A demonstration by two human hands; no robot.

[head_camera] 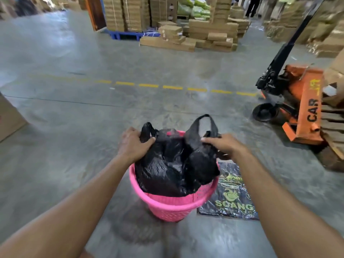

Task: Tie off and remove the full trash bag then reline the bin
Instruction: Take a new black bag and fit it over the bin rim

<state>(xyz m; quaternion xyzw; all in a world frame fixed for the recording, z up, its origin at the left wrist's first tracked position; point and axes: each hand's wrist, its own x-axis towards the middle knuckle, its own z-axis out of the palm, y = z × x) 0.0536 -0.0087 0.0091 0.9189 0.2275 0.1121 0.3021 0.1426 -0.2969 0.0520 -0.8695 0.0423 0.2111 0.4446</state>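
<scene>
A pink perforated plastic bin stands on the concrete floor in front of me. A full black trash bag bulges out of its top, its two loop handles sticking up. My left hand grips the bag's left handle at its base. My right hand pinches the bag's right handle. The bag's mouth is open between the handles, and a bit of pink shows inside. A flat, folded black bag with green print lies on the floor just right of the bin.
An orange pallet jack with a black handle stands to the right beside stacked cardboard. A dashed yellow line crosses the floor ahead. Cardboard stacks and a blue pallet sit at the back. A box corner juts in from the left.
</scene>
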